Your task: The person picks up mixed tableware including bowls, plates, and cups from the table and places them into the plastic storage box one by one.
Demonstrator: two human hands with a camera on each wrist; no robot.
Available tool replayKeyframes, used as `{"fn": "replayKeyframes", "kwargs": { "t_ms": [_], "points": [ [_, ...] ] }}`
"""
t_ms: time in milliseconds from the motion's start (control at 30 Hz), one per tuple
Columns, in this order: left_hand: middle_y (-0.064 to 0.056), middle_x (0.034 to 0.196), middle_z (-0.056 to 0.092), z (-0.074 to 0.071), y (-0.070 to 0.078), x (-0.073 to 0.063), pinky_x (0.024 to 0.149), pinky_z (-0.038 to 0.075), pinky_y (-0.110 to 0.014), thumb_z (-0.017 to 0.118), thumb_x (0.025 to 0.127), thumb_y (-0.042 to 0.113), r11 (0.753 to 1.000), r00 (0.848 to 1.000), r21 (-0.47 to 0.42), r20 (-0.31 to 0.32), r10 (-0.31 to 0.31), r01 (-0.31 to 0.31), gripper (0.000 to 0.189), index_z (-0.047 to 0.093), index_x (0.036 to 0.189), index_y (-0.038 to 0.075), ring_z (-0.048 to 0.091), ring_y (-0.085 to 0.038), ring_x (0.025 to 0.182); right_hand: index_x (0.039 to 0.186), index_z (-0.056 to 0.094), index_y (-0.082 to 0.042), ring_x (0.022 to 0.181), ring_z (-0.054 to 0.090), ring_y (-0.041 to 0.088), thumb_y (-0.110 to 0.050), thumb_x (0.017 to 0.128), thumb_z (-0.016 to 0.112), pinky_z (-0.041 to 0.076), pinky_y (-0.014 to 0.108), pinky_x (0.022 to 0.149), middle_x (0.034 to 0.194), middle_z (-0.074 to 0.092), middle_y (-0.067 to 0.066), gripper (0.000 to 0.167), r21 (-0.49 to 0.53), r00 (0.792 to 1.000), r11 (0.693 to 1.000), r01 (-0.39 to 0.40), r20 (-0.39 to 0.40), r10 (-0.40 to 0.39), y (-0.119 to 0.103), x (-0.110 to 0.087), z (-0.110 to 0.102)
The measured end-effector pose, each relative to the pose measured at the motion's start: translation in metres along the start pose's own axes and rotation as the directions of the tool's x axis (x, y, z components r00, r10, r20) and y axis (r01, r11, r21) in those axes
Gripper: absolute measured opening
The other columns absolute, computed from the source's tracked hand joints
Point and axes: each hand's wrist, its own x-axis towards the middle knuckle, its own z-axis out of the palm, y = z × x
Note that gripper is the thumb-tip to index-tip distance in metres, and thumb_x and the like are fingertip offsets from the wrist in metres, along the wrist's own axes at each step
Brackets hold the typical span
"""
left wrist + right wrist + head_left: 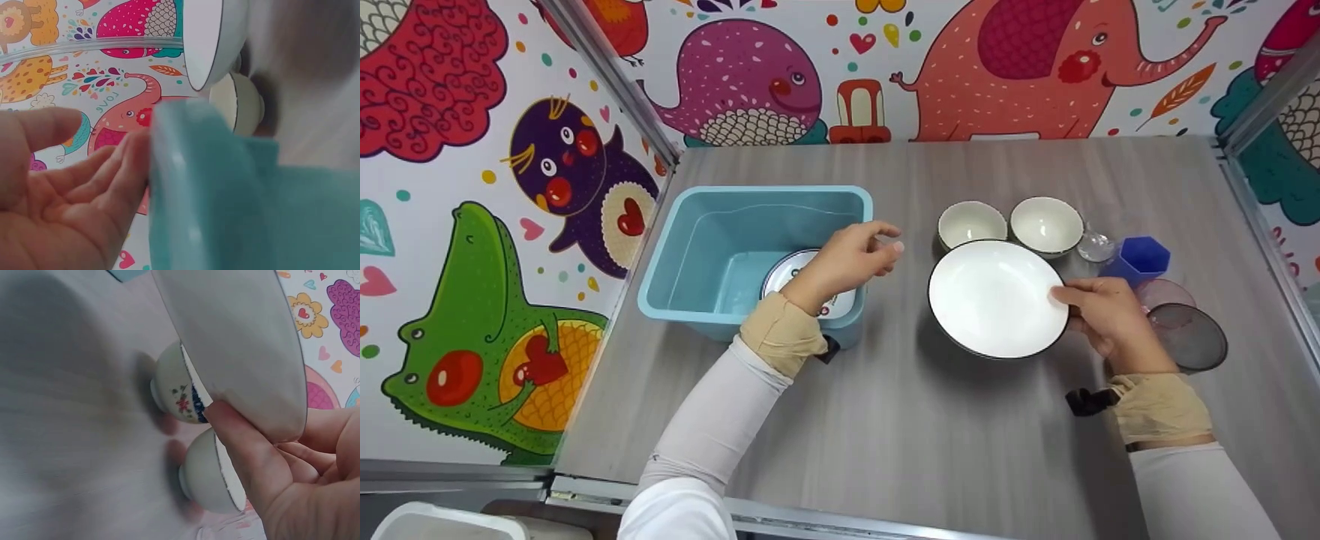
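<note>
Cartoon walls (877, 64), grey tabletop (877, 435) beneath white bowl (997, 300)

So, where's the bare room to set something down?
Widest: the front of the table, between the sleeves. Narrower: the gap between the blue tub and the small bowls, partly under the left hand. Crowded: the right side, where those bowls, blue cup and tinted glasses cluster near the right hand holding the white bowl.

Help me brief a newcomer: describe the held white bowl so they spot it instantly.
Find the teal tub on the table. Right of it, the right hand grips the white bowl. Unlike the two small bowls beyond, it is wider and held up.
</note>
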Motion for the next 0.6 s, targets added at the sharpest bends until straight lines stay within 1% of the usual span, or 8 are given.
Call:
{"fn": "replayKeyframes", "kwargs": {
  "t_ms": [100,233,367,433,600],
  "points": [
    [-0.012,0.107,0.073,0.001,0.002,0.002,0.093,0.058,-0.036,0.057,0.104,0.03,0.999,1.0,-0.039,0.006,-0.026,0.026,0.044,0.057,0.14,0.006,0.073,-0.026,0.103,0.08,0.071,-0.022,0.071,0.069,0.006,-0.002,0.096,0.064,0.059,0.022,0.063,0.077,0.072,-0.007,0.026,0.021,1.0,1.0,0.003,0.01,-0.003,-0.005,-0.002,0.001],
    [-0.014,0.111,0.072,0.003,0.004,0.004,0.095,0.057,-0.037,0.058,0.103,0.03,0.997,0.998,-0.064,0.021,-0.051,0.052,0.045,0.057,0.139,0.004,0.073,-0.028,0.105,0.079,0.073,-0.024,0.071,0.07,0.006,-0.002,0.096,0.064,0.06,0.022,0.063,0.078,0.073,-0.007,0.029,0.053,1.0,0.999,0.007,0.02,-0.008,-0.01,-0.005,0.002],
    [-0.016,0.115,0.072,0.005,0.004,0.007,0.094,0.058,-0.036,0.058,0.103,0.03,0.993,0.998,-0.097,0.03,-0.061,0.064,0.046,0.057,0.14,0.002,0.073,-0.028,0.104,0.079,0.073,-0.025,0.072,0.071,0.006,-0.001,0.096,0.063,0.06,0.022,0.063,0.078,0.073,-0.007,0.031,0.065,0.999,0.997,0.034,0.022,-0.035,-0.015,-0.009,0.003],
    [-0.015,0.116,0.073,0.006,0.004,0.008,0.092,0.059,-0.034,0.059,0.103,0.03,0.99,0.997,-0.119,0.029,-0.066,0.069,0.046,0.057,0.14,0.002,0.074,-0.025,0.102,0.079,0.073,-0.026,0.072,0.071,0.005,-0.001,0.096,0.063,0.06,0.022,0.063,0.078,0.073,-0.008,0.032,0.063,0.999,0.997,0.05,0.019,-0.051,-0.018,-0.011,0.004],
    [-0.016,0.113,0.073,0.009,0.004,0.009,0.087,0.06,-0.031,0.059,0.103,0.029,0.983,0.997,-0.169,0.022,-0.069,0.072,0.045,0.059,0.137,0.001,0.074,-0.023,0.099,0.081,0.072,-0.025,0.07,0.071,0.006,-0.001,0.096,0.063,0.06,0.023,0.062,0.078,0.074,-0.007,0.03,0.052,0.997,0.996,0.071,0.011,-0.071,-0.024,-0.014,0.006]
  ]
}}
